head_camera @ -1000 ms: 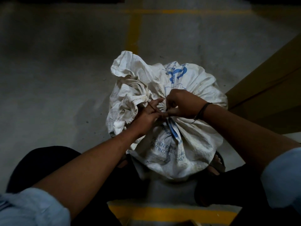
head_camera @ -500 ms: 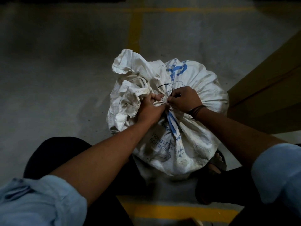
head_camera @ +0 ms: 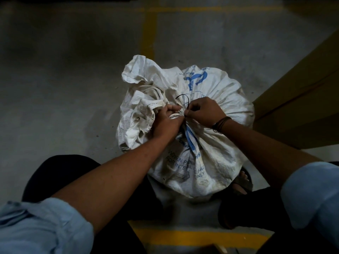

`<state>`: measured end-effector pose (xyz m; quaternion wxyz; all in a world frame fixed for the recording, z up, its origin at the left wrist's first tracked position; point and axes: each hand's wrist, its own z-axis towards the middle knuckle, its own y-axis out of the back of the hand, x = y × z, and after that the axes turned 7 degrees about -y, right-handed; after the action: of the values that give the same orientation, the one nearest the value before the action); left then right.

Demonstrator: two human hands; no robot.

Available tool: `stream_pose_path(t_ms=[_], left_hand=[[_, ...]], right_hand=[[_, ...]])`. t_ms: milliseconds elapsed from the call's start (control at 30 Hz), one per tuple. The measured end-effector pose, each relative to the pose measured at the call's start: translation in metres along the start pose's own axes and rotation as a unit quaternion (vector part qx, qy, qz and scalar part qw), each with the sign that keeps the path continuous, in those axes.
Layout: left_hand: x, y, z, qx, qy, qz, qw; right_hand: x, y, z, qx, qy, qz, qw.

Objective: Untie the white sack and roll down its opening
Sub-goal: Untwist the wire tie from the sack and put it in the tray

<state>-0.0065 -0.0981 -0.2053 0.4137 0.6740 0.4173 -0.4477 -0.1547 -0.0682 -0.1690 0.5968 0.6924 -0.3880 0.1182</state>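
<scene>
— Where to find the white sack?

— Standing upright on the grey concrete floor, full and bulging, with blue print on the side. Neck bunched at the top, not yet untied.

— And the left hand?

— Curled round the bunched neck at the top of the sack, gripping the cloth.

— The right hand?

— Touching the left one at the sack's neck. Thumb and forefinger pinching a thin black cord, with a loop of it arcing up just above the neck.

— Anything else near the sack?

— Beyond the sack, a yellow line painted on the floor. Right of the sack, a brown panel. Against the sack's near right side, partly hidden by it, a sandalled foot.
</scene>
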Motion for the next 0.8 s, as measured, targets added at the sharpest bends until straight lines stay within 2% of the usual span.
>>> stream_pose_path(t_ms=[100,267,467,800], left_hand=[[0.0,-0.001,-0.002,0.007,-0.026,-0.012,1.0],[0.005,0.001,-0.002,0.026,-0.048,-0.027,0.998],[0.014,0.0,-0.001,0.032,-0.065,0.038,0.997],[0.017,0.001,-0.002,0.07,-0.089,0.0,0.994]], right_hand=[[0.004,0.008,-0.002,0.05,0.057,-0.046,0.996],[0.004,0.008,-0.002,0.074,0.13,-0.092,0.984],[-0.001,0.01,0.004,0.098,0.143,-0.103,0.979],[-0.006,0.007,0.001,0.115,0.163,-0.082,0.976]])
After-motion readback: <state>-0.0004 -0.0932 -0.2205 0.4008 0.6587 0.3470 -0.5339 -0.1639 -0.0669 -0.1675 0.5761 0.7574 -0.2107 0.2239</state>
